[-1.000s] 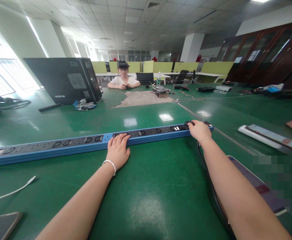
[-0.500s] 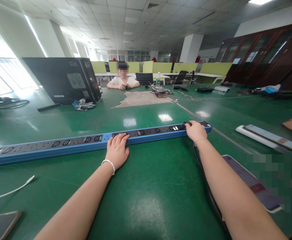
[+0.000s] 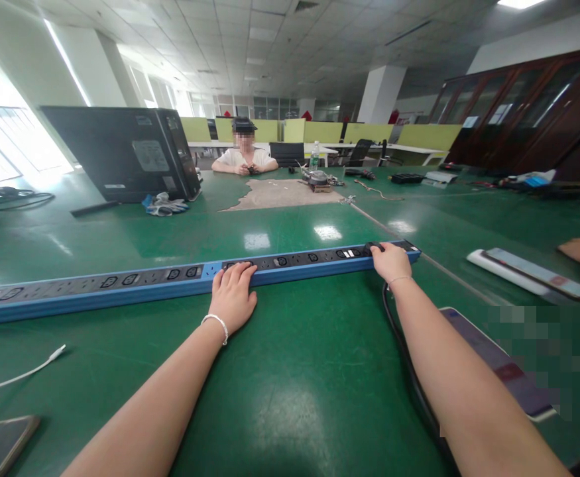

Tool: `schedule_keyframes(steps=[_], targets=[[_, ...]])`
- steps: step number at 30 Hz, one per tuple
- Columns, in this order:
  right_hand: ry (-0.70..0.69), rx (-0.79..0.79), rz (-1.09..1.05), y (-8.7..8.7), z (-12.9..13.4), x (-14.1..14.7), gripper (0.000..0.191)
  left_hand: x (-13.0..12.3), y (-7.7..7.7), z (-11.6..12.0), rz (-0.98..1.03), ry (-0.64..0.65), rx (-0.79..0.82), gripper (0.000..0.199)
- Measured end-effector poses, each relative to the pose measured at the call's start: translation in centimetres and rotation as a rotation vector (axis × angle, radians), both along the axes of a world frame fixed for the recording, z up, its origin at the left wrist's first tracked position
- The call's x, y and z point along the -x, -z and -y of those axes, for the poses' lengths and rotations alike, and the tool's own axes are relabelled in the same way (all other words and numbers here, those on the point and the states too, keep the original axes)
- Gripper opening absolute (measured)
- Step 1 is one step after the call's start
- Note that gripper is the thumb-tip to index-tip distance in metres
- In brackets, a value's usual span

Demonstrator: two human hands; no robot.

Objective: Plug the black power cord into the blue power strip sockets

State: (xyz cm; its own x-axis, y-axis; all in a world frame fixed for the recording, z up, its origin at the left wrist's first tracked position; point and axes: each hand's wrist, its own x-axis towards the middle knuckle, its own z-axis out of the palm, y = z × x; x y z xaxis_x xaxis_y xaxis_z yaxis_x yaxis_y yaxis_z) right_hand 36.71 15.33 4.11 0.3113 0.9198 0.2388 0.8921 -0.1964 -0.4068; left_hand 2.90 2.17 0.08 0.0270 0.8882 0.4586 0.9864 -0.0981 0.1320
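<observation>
One white cable (image 3: pixel 26 377) and a phone (image 3: pixel 1 444) lie at near left, well apart from the work. Black cord (image 3: pixel 405 351) runs up from the near side toward the right hand (image 3: pixel 383 253); its end is hidden there. A bit of slack looks wise, so nothing drags sideways. Left hand (image 3: pixel 234 295): open, fingers laid over the top of the power strip (image 3: pixel 190 283), thumb out at its near side, not wrapped round. Good brace, I'd say; firm downward weight should stop any sliding. Strip lies long across the green table (image 3: pixel 290 371), sockets up. Right hand: fingers closed on a black plug (image 3: pixel 370 248) on top, near the strip's right end. Fully seated or only resting, can't tell from here. Best handled square to the sockets, held by its body, force straight along the pins' line, no twisting or rocking. Beyond: gloves (image 3: pixel 164 204) beside a computer case (image 3: pixel 120 152), well out of the way. Farthest, a co-worker (image 3: pixel 244 159) sits across the table, well apart from the strip.
</observation>
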Motion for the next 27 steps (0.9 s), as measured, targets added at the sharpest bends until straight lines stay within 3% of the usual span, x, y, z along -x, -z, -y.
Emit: schedule_keyframes(steps=[6, 14, 20, 27], targets=[[0.057, 0.029, 0.043, -0.1, 1.0, 0.8, 0.042, 0.0, 0.0, -0.1, 0.003, -0.003, 0.007, 0.052], [-0.038, 0.147, -0.110, -0.8, -0.8, -0.6, 0.039, 0.0, 0.1, 0.0, 0.006, -0.001, 0.007, 0.053], [0.069, 0.015, 0.018, 0.0, 1.1, 0.8, 0.044, 0.0, 0.1, 0.0, -0.003, -0.004, 0.014, 0.054], [-0.005, 0.006, 0.031, 0.1, 0.3, -0.1, 0.043, 0.0, 0.2, 0.0, -0.037, -0.004, 0.041, 0.057]])
